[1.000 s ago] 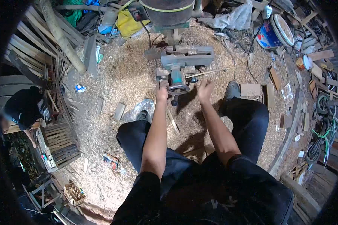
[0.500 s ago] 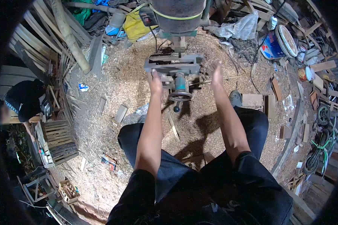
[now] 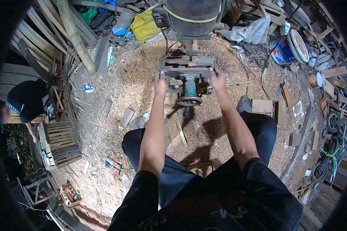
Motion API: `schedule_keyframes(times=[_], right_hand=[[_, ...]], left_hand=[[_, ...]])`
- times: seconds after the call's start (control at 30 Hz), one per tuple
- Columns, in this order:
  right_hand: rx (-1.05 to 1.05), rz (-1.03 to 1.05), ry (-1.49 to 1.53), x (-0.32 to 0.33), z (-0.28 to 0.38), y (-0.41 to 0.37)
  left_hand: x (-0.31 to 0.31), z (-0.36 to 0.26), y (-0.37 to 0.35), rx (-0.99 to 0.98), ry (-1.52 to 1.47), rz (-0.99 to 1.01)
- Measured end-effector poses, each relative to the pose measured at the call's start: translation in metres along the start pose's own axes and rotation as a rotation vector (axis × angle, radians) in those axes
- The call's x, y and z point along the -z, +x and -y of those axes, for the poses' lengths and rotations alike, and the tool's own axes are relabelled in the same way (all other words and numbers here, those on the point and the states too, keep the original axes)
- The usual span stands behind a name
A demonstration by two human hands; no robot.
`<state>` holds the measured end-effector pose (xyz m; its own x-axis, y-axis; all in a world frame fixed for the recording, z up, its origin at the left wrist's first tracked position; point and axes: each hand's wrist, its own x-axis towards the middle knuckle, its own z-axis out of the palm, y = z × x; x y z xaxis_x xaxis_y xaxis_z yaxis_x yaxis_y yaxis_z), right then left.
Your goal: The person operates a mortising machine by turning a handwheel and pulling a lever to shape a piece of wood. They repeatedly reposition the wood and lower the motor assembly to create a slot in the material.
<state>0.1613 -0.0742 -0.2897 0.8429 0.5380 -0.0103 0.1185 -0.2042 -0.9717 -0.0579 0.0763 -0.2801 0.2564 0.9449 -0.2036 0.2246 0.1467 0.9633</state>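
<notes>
In front of me stands a machine with a grey metal work table [image 3: 187, 71], a teal column and a round handwheel [image 3: 189, 101] below it. My left hand [image 3: 160, 83] is closed at the table's left end, its thumb on the near edge. At the right end my right hand [image 3: 219, 80] has its fingers curled round the corner. Some fingers of both hands are hidden. Beyond the table rises the machine's large dark cylindrical body [image 3: 192, 17], ringed by a yellow-green band, with a switch box [image 3: 160, 19] on its left.
Sawdust and wood offcuts [image 3: 127, 116] cover the ground. A person [image 3: 29, 98] bends over a slatted crate [image 3: 59, 140] at left. On the right are a paint bucket [image 3: 297, 46], a cable [image 3: 263, 81] and a small green bike [image 3: 329, 154]. Wood slats [image 3: 40, 36] lean at upper left.
My right hand, earlier spread and apart from the table, has moved in and closed on its right end. My left hand has closed at the left end. The view has shifted slightly.
</notes>
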Motion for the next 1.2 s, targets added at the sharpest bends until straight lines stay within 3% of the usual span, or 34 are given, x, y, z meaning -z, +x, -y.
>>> schedule_keyframes(times=[0.07, 0.23, 0.33, 0.43, 0.53, 0.63, 0.87, 0.97, 1.07, 1.1, 1.17, 1.2], right_hand=[[0.036, -0.062, -0.045, 0.010, -0.015, 0.007], [0.155, -0.042, -0.109, 0.015, -0.036, 0.017], [0.060, -0.029, -0.028, 0.012, -0.030, 0.016], [0.040, 0.001, 0.058, 0.014, -0.029, 0.015], [0.007, -0.062, 0.079, 0.012, -0.025, 0.012], [0.098, -0.099, 0.112, 0.009, -0.038, 0.016], [0.057, -0.058, 0.008, 0.011, -0.057, 0.026], [0.150, -0.074, -0.161, 0.021, 0.001, -0.010], [0.052, -0.249, -0.024, 0.006, -0.020, -0.047], [0.012, -0.222, -0.019, 0.000, -0.031, -0.065], [-0.076, -0.171, 0.011, -0.010, -0.019, -0.111], [-0.064, -0.108, -0.007, -0.021, -0.015, -0.124]], left_hand=[[-0.013, -0.005, -0.010, -0.074, 0.069, -0.042], [-0.016, -0.029, -0.024, -0.010, 0.000, 0.053], [-0.021, 0.002, -0.004, -0.017, -0.141, 0.015], [-0.010, -0.022, -0.015, 0.020, 0.035, 0.098], [-0.010, -0.022, -0.018, -0.077, 0.004, 0.073], [-0.006, -0.025, -0.020, -0.042, 0.124, 0.075], [-0.008, -0.022, -0.022, -0.033, 0.239, 0.053], [-0.011, -0.016, -0.035, -0.024, 0.288, 0.040], [-0.019, -0.027, -0.069, 0.045, 0.161, 0.116], [-0.021, -0.030, -0.082, 0.079, 0.105, 0.148], [-0.038, 0.011, -0.091, -0.104, 0.227, 0.142], [-0.040, 0.009, -0.104, -0.096, 0.241, 0.248]])
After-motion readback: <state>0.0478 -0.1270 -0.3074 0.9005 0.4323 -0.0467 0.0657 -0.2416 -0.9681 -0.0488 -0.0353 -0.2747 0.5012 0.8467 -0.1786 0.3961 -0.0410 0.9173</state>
